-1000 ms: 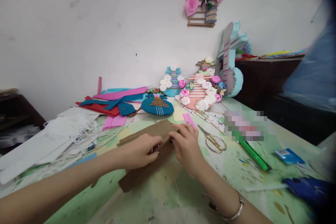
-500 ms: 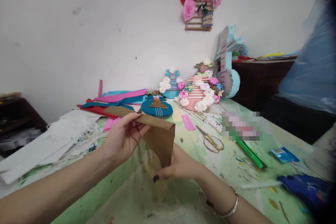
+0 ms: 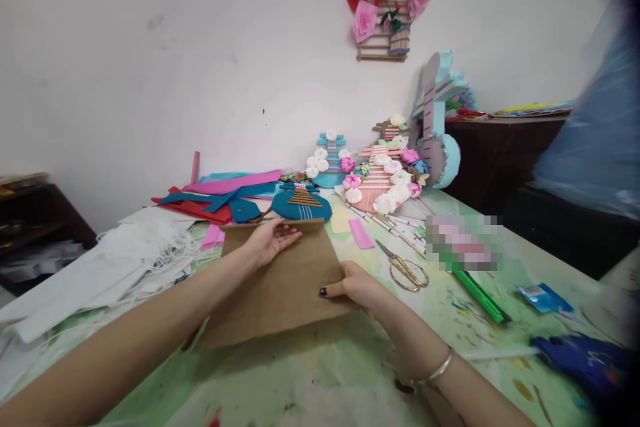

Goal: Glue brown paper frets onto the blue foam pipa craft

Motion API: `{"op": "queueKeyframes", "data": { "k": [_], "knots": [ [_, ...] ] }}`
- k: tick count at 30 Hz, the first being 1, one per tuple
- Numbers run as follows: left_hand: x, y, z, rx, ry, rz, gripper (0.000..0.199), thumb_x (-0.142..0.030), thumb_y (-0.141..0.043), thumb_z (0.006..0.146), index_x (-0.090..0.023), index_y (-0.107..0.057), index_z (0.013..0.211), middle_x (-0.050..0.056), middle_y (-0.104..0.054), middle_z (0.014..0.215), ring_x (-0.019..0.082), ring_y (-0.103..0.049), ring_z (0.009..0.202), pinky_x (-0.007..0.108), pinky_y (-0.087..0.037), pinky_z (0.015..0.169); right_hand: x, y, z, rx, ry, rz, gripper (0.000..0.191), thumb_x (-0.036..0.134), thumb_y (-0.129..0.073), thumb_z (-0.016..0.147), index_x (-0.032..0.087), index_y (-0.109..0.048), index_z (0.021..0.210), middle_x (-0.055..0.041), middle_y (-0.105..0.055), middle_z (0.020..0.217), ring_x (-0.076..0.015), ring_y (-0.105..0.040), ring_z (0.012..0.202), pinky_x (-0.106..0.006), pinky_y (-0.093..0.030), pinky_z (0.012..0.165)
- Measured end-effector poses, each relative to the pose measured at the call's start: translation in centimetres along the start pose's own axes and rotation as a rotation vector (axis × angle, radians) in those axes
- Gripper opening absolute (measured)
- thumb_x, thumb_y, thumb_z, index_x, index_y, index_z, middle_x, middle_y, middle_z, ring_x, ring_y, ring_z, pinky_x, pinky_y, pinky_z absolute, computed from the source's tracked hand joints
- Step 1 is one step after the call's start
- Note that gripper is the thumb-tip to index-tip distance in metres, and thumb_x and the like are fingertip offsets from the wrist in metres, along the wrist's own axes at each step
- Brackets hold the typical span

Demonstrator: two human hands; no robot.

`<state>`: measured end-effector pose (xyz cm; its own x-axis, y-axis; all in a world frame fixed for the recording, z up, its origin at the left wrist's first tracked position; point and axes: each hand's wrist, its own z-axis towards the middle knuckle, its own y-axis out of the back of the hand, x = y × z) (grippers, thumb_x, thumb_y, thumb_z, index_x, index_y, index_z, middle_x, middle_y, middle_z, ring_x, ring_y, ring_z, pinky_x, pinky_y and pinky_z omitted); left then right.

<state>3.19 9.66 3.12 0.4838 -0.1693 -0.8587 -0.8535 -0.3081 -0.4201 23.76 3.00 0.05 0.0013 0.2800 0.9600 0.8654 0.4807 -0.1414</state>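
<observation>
A brown sheet of paper [image 3: 280, 287] is spread out in front of me, its far edge folded over in a narrow strip and its near edge slightly raised above the table. Near the folded edge, my left hand [image 3: 273, 241] rests on the sheet with its fingers apart. My right hand [image 3: 353, 285] pinches the sheet's right edge, the dark-nailed thumb on top and the other fingers hidden underneath. Beyond the fold lies a teal lute-shaped piece [image 3: 302, 207] with brown sticks and white strings.
Gold-handled scissors [image 3: 406, 268], a green cutter [image 3: 480, 293] and a blue glue gun [image 3: 583, 360] lie to the right. White sheets [image 3: 95, 267] are piled left. Flower-decorated lute shapes [image 3: 383, 180] lean at the wall, beside coloured paper [image 3: 235, 181].
The brown sheet has swung down from a raised, folded-looking position and now lies spread out. My left hand has loosened from its fold, and my right hand has moved up and right with the edge.
</observation>
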Motion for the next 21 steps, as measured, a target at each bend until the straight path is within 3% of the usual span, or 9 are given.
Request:
{"op": "queueKeyframes", "data": {
  "k": [4, 8, 12, 15, 21],
  "knots": [
    [3.3, 0.7, 3.8, -0.04, 0.104, 0.03, 0.018, -0.014, -0.038, 0.091, -0.012, -0.052, 0.081, 0.008, -0.059, 0.063, 0.019, -0.067, 0.063, 0.027, -0.059, 0.055, -0.2, 0.8, 0.7, -0.068, -0.161, -0.141, 0.045, 0.01, -0.062, 0.059, 0.017, -0.045, 0.1, -0.0004, -0.064, 0.07, -0.0143, -0.059, 0.042, -0.023, -0.044, 0.039],
    [4.0, -0.1, 6.3, 0.004, 0.18, 0.042, 0.016, -0.017, -0.04, 0.092, -0.009, -0.054, 0.089, 0.011, -0.062, 0.072, 0.02, -0.068, 0.067, 0.029, -0.059, 0.057, -0.4, 1.4, 1.4, -0.156, -0.177, -0.239, 0.05, 0.005, -0.06, 0.061, 0.019, -0.035, 0.101, 0.003, -0.06, 0.065, -0.0131, -0.056, 0.036, -0.021, -0.043, 0.034],
    [3.6, -1.0, 8.1, 0.058, 0.231, 0.085, 0.022, -0.026, -0.049, 0.092, -0.01, -0.056, 0.105, 0.008, -0.063, 0.093, 0.016, -0.065, 0.076, 0.031, -0.057, 0.064, -0.6, 1.9, 1.9, -0.164, -0.176, -0.32, 0.047, 0.005, -0.059, 0.064, 0.02, -0.032, 0.1, 0.0049, -0.058, 0.062, -0.014, -0.056, 0.035, -0.024, -0.046, 0.034],
    [3.4, -1.0, 8.8, 0.103, 0.233, 0.145, 0.026, -0.028, -0.053, 0.09, -0.012, -0.056, 0.11, 0.007, -0.062, 0.101, 0.015, -0.063, 0.081, 0.031, -0.056, 0.067, -0.5, 2.1, 1.9, -0.178, -0.175, -0.409, 0.044, 0.006, -0.058, 0.067, 0.02, -0.031, 0.099, 0.008, -0.053, 0.054, -0.0142, -0.054, 0.034, -0.022, -0.043, 0.033],
    [2.1, 1.0, 7.2, 0.106, 0.074, 0.33, 0.012, -0.006, -0.051, 0.082, -0.005, -0.056, 0.092, 0.018, -0.065, 0.083, 0.021, -0.069, 0.07, 0.032, -0.057, 0.065, -0.3, 2.6, 1.5, -0.231, -0.119, -0.637, 0.044, 0.014, -0.06, 0.071, 0.019, -0.032, 0.105, 0.0096, -0.05, 0.048, -0.0131, -0.05, 0.035, -0.02, -0.037, 0.035]
  ]
}}
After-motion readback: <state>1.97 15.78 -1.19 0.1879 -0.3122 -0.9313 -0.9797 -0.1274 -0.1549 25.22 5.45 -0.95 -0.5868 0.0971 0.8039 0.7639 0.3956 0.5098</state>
